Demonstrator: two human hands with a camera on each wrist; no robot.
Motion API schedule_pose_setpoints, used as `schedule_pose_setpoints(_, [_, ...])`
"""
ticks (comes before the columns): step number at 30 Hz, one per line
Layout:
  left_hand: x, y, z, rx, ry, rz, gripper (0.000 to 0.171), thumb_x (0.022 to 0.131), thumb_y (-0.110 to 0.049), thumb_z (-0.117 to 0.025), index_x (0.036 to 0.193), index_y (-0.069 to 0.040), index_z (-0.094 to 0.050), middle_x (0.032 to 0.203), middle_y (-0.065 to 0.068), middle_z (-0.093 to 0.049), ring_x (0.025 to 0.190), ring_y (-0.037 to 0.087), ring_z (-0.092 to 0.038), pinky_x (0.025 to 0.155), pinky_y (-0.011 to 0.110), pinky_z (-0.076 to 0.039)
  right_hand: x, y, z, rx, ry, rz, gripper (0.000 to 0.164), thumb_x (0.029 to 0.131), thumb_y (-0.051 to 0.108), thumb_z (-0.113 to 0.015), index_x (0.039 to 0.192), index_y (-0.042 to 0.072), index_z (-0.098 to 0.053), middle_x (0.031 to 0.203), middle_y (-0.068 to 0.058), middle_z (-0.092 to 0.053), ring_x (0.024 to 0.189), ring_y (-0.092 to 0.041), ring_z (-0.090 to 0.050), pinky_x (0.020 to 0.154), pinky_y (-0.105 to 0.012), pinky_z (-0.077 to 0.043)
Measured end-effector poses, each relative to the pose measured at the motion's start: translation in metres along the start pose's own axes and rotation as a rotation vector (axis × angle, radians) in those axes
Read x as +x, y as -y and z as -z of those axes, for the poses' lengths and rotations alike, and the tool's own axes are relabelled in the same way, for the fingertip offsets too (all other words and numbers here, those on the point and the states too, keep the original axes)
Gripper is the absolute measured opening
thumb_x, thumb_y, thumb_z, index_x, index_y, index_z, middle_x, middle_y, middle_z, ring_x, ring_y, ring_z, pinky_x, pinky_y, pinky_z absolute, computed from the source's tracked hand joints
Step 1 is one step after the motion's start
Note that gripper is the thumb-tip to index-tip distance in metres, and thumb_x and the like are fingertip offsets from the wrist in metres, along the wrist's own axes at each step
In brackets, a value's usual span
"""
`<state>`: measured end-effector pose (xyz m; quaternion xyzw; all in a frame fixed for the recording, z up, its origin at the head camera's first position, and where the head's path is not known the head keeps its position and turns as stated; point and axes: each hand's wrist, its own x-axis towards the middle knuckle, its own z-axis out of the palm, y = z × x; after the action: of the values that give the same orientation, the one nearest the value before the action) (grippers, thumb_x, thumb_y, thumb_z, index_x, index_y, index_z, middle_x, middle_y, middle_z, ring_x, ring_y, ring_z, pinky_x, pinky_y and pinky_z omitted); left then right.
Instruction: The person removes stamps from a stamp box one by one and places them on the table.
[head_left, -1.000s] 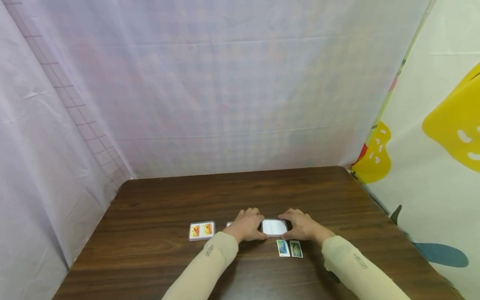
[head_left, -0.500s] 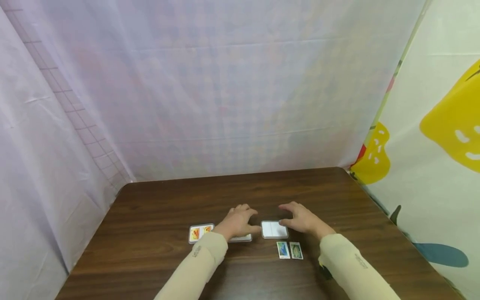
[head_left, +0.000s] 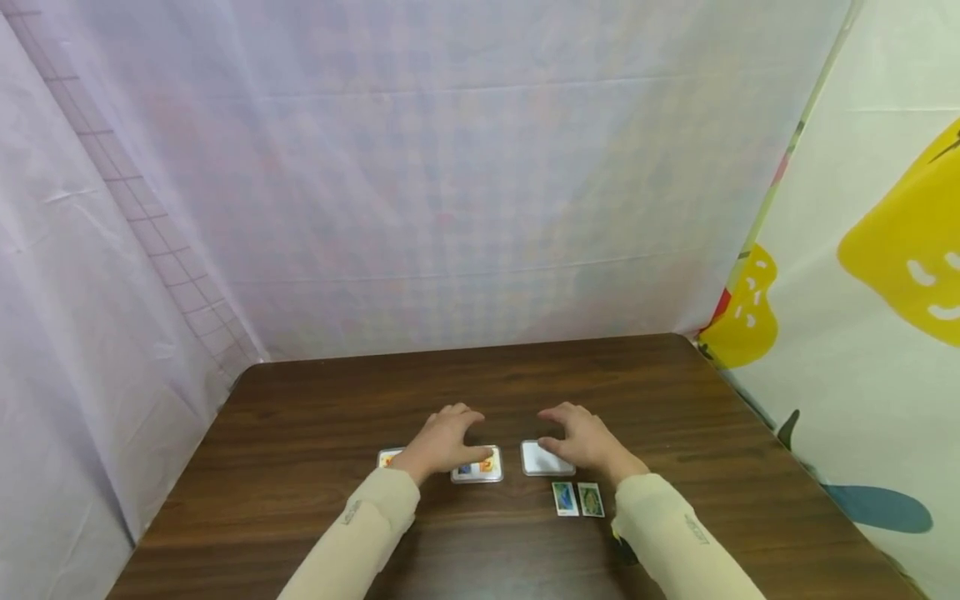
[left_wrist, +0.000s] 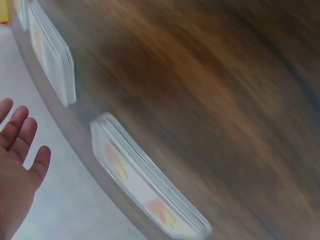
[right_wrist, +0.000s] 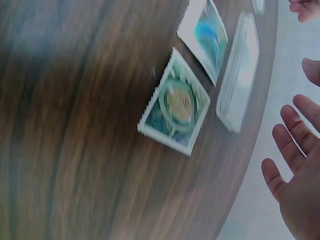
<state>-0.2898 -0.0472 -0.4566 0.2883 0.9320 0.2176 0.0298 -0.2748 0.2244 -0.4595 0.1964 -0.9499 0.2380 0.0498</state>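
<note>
The crosswise white case [head_left: 545, 463] is overhung by the nearer right hand [head_left: 588, 439]; nothing is held by either it or the left hand [head_left: 441, 442], fingers parted.

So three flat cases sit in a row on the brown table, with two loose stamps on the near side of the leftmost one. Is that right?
Not quite: the two loose stamps lie on the near side of the rightmost case, not the leftmost case, as the head view shows. The rest is right.
</note>
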Motion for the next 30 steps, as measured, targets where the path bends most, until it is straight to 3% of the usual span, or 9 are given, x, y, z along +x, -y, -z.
schedule_pose_setpoints(8, [-0.019, 0.012, 0.009, -0.013, -0.01, -0.014, 0.067, 0.087, -0.043, -0.073, 0.138, -0.004, -0.055, 0.133, 0.013, -0.054, 0.129, 0.035, -0.045, 0.108, 0.057, -0.03, 0.005, 0.017, -0.011, 0.029, 0.026, 0.036, 0.046, 0.088, 0.028, -0.07, 0.126, 0.003, -0.064, 0.119, -0.012, -0.063, 0.114, -0.036, -0.056, 0.096, -0.061, -0.039])
schedule_pose_setpoints(16, [-0.031, 0.025, 0.009, -0.019, -0.005, 0.01, 0.072, 0.082, -0.044, -0.077, 0.137, -0.003, -0.055, 0.135, 0.016, -0.054, 0.13, 0.039, -0.044, 0.108, 0.057, -0.03, 0.01, 0.029, -0.021, 0.045, 0.064, 0.021, 0.052, 0.083, 0.031, -0.074, 0.127, 0.005, -0.064, 0.122, -0.011, -0.062, 0.117, -0.035, -0.053, 0.1, -0.062, -0.035])
schedule_pose_setpoints(30, [-0.034, 0.033, 0.0, 0.052, 0.008, 0.0, 0.076, 0.078, -0.05, -0.077, 0.135, -0.004, -0.057, 0.124, 0.009, -0.058, 0.118, 0.028, -0.051, 0.103, 0.048, -0.037, 0.019, 0.043, -0.036, 0.004, 0.155, 0.051, 0.061, 0.078, 0.036, -0.08, 0.128, 0.007, -0.063, 0.124, -0.011, -0.06, 0.118, -0.034, -0.053, 0.1, -0.062, -0.036])
